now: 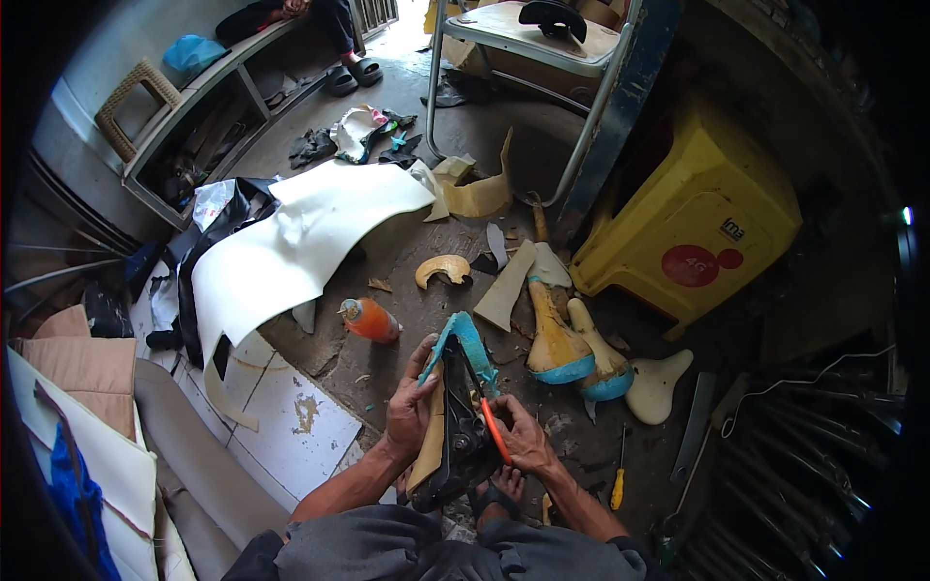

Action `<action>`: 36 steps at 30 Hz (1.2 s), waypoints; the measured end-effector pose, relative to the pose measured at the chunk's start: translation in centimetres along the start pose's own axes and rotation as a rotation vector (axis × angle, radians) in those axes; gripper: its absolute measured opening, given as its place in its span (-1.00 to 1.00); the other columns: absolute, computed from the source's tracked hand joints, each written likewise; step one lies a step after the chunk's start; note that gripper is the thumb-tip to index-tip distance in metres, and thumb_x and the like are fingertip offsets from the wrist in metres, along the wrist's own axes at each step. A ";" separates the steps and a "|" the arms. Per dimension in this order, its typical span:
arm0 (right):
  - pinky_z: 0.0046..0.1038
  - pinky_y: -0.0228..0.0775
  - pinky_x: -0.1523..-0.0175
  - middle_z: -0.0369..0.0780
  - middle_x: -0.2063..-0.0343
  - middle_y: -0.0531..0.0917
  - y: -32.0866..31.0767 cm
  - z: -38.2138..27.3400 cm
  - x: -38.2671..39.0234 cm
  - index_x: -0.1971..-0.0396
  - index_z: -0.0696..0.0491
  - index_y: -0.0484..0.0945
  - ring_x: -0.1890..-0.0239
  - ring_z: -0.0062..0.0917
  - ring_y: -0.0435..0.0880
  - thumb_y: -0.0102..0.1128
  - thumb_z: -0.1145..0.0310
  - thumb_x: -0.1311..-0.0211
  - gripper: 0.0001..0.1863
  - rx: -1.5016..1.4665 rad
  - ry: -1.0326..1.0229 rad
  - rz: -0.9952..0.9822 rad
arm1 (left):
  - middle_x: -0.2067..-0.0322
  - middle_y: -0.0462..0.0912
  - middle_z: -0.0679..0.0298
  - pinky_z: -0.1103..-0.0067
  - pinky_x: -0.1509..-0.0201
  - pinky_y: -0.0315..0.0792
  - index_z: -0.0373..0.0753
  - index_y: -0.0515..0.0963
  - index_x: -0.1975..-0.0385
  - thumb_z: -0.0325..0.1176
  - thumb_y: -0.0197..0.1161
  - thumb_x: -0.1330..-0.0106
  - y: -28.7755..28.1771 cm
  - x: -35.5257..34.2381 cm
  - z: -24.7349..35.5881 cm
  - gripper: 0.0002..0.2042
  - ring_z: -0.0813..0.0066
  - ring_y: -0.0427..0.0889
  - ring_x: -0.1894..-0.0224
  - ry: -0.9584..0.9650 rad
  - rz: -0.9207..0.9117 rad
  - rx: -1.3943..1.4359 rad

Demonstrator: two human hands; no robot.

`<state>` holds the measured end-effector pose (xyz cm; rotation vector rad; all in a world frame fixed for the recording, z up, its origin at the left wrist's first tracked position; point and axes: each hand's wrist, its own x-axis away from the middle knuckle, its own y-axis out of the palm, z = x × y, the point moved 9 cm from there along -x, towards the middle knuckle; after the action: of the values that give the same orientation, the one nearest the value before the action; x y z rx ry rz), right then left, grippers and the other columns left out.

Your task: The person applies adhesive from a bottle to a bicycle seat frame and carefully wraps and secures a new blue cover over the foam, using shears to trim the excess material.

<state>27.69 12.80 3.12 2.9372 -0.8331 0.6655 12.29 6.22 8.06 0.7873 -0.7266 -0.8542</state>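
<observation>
A bicycle saddle [433, 426] stands between my knees, its dark underside facing right and yellowish foam padding along its left side. Turquoise foam [468, 336] covers its upper end. My left hand [411, 409] is closed round the padded left edge, thumb up near the turquoise part. In my right hand [523, 433] is an orange-handled tool [497, 436], its slim dark shank reaching up against the saddle's underside by the turquoise foam. The tool's tip is hard to make out. My right fingers are wrapped at the handle.
An orange bottle [370, 321] and a curved foam piece [444, 270] lie ahead. Several foam saddle pads [560, 339] lie right, near a yellow-handled screwdriver [618, 487] and a yellow plastic stool [693, 213]. A large white sheet [291, 242] spreads left. A person sits far left on a bench.
</observation>
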 end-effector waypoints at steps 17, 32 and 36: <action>-0.60 0.38 0.02 -0.25 0.15 0.62 0.4 1.2 0.1 -0.01 0.17 0.48 0.10 -0.69 0.52 0.21 0.18 -0.42 -0.62 -0.154 -0.012 -0.029 | -0.24 0.43 0.04 0.36 -0.21 0.57 -0.25 0.15 -0.41 -0.51 -0.03 -0.37 -1.0 -0.2 -1.1 -0.44 0.27 0.56 -0.20 -0.099 -0.030 0.084; -0.44 0.41 0.03 -0.17 0.20 0.61 -1.3 -1.7 0.9 0.03 0.16 0.42 0.16 -0.55 0.54 0.27 0.07 -0.35 -0.53 0.102 0.074 0.063 | -0.31 0.36 0.10 0.26 -0.23 0.53 -0.25 0.11 -0.43 -0.43 -0.05 -0.42 -0.7 -0.4 -1.5 -0.44 0.20 0.55 -0.19 -0.121 -0.040 0.043; -0.39 0.40 0.03 -0.14 0.21 0.60 -1.3 -1.9 1.1 0.00 0.15 0.41 0.16 -0.48 0.56 0.26 -0.03 -0.33 -0.45 0.192 0.081 0.028 | -0.33 0.33 0.10 0.21 -0.27 0.49 -0.27 0.08 -0.44 -0.45 -0.08 -0.43 -1.7 -0.4 -1.3 -0.44 0.21 0.48 -0.26 -0.125 -0.054 0.056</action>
<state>28.45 13.60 5.43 3.0456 -0.8494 0.9084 12.50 6.23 5.91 0.8112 -0.8454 -0.9410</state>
